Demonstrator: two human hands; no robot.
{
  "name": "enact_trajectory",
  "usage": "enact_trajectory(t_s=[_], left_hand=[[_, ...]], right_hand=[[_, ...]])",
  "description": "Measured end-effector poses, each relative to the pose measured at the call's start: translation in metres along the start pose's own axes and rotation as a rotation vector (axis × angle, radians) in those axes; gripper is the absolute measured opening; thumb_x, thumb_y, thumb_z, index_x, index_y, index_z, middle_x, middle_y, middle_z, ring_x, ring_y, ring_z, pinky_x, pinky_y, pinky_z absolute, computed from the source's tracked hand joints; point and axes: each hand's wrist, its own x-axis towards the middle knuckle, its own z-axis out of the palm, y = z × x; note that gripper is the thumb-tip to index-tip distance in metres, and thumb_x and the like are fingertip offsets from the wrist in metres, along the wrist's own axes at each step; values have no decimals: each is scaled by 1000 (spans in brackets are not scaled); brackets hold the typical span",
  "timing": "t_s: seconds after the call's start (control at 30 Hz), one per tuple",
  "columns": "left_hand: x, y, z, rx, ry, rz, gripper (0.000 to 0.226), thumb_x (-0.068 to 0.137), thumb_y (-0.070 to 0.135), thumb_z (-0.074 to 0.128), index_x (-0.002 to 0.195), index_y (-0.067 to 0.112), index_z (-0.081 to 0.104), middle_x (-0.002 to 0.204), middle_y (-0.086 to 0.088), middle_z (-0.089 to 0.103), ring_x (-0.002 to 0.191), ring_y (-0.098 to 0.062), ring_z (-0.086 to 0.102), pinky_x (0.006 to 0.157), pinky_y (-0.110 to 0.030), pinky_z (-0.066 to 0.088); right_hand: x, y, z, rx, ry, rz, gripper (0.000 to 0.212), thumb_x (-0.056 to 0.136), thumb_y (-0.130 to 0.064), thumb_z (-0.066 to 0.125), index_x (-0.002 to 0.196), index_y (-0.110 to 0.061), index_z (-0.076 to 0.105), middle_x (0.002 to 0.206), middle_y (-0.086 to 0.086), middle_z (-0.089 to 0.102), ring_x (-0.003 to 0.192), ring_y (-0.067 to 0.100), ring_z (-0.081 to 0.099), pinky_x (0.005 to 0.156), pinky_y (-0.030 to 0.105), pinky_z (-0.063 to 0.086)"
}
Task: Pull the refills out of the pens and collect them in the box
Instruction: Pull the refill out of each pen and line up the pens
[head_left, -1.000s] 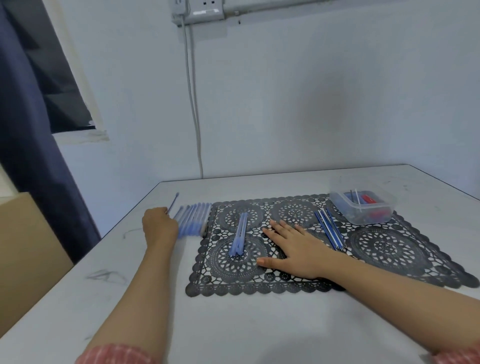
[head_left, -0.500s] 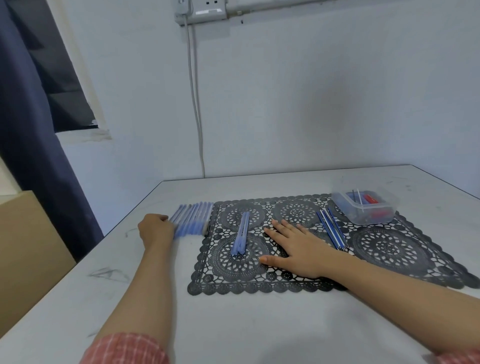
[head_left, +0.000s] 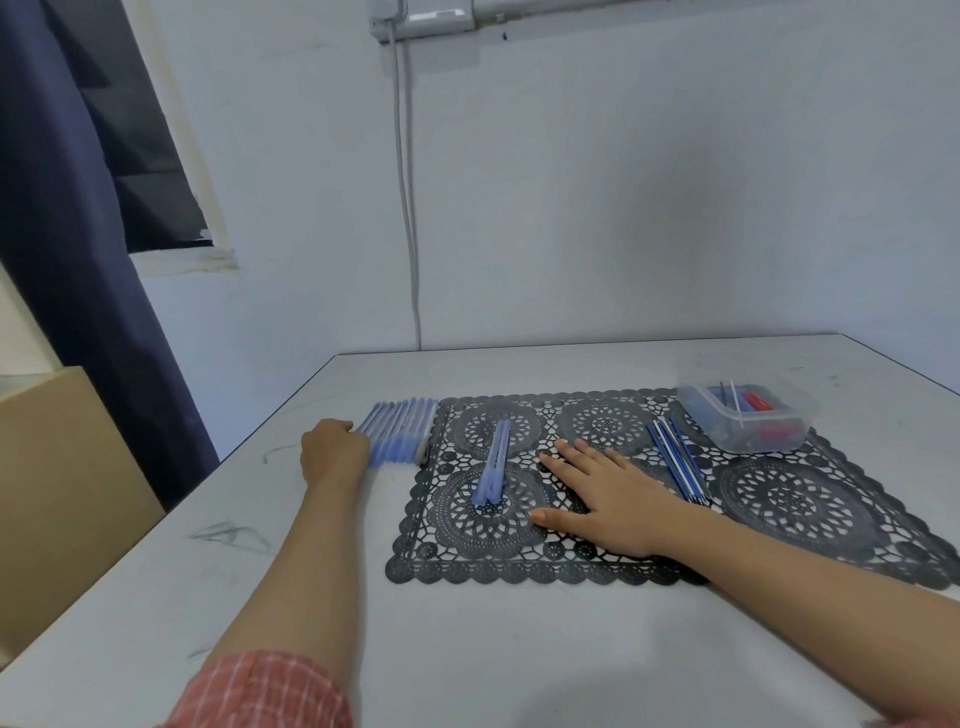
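1. Dark-blue refills (head_left: 678, 460) lie in a thin, loose bundle on the black lace placemat (head_left: 795, 499), just near-left of the clear plastic box (head_left: 748, 421).
2. That box stands on the placemat's far right corner and holds a few more refills plus some red pieces, too small to name.
3. On the placemat the right hand (head_left: 608, 499) lies palm down, fingers straight and slightly spread, holding nothing. It sits between the refills on its right and a small bundle of pale blue pens (head_left: 493, 470) on its left.
4. Left of the placemat, on the bare white table (head_left: 519, 649), a row of blue pens (head_left: 402, 428) lies side by side, right against the placemat's left edge.
5. At the near left end of that row is the left hand (head_left: 332, 457), its back to the camera and its fingers curled out of sight. Whether they pinch a pen cannot be told.
6. Further out: a red checked sleeve (head_left: 260, 691) on the left forearm, a grey cable (head_left: 410, 208) running down the wall, and a dark blue curtain (head_left: 78, 260) at far left.
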Motion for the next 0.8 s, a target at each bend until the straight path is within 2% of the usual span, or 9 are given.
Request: enact_trajectory(t_s=[0.03,0.1,0.2,0.27,0.33,0.43,0.53,0.63,0.8], left_hand=[[2,-1,0,4,6,-8,41,79,-2,46,115,7,64,114,-16,62,102,-33,57,82,-31,45],[2,-1,0,18,11,-14,51,80,0,46,130,10,53,130,-14,54,116,-32,51,94,-35,42],[4,-1,0,29,35,-20,51,80,2,46,129,15,54,129,-12,55,118,-30,48,98,-37,38],[5,-2,0,80,52,-20,50,81,4,47,128,17,55,128,-10,56,122,-28,42,98,-36,32],[7,-3,1,108,50,-20,49,81,6,48,128,17,54,128,-9,55,123,-27,39,97,-35,30],[8,-5,3,131,57,-21,48,82,6,48,128,17,55,128,-10,55,122,-28,39,96,-36,30],[9,-5,4,149,58,-28,46,82,6,48,127,16,55,128,-10,54,122,-28,39,96,-35,30],[9,-5,3,175,49,-26,46,83,7,48,128,16,54,129,-11,53,122,-28,38,96,-36,31],[9,-5,4,219,39,-28,44,85,10,45,128,17,54,129,-10,52,122,-27,37,95,-36,31]], right_hand=[[0,-1,0,2,5,-3,101,62,-85,0,147,-31,-1,156,-3,-5,143,15,-6,115,39,1],[-2,-1,-2,20,10,-2,99,63,-84,0,147,-31,1,156,-4,-3,143,14,-4,115,39,1],[-2,-3,-8,69,12,7,90,71,-78,10,147,-31,11,156,-3,7,142,14,7,116,41,8],[4,-3,-15,46,24,17,79,79,-73,17,144,-29,24,151,-1,23,137,17,23,112,40,21],[14,-5,-24,35,20,40,62,88,-64,27,134,-24,39,137,2,41,124,19,39,103,39,34],[34,-16,-38,111,27,79,44,94,-49,38,120,-15,52,119,6,55,105,20,52,91,33,43],[55,-28,-43,270,72,159,41,94,-33,46,127,-9,49,121,9,57,100,21,58,89,34,48],[75,-32,-41,351,108,273,40,90,-23,48,124,-3,53,122,13,58,109,26,57,94,41,47],[96,-35,-39,415,137,361,41,86,-27,51,116,1,59,116,17,63,106,30,60,89,44,51]])
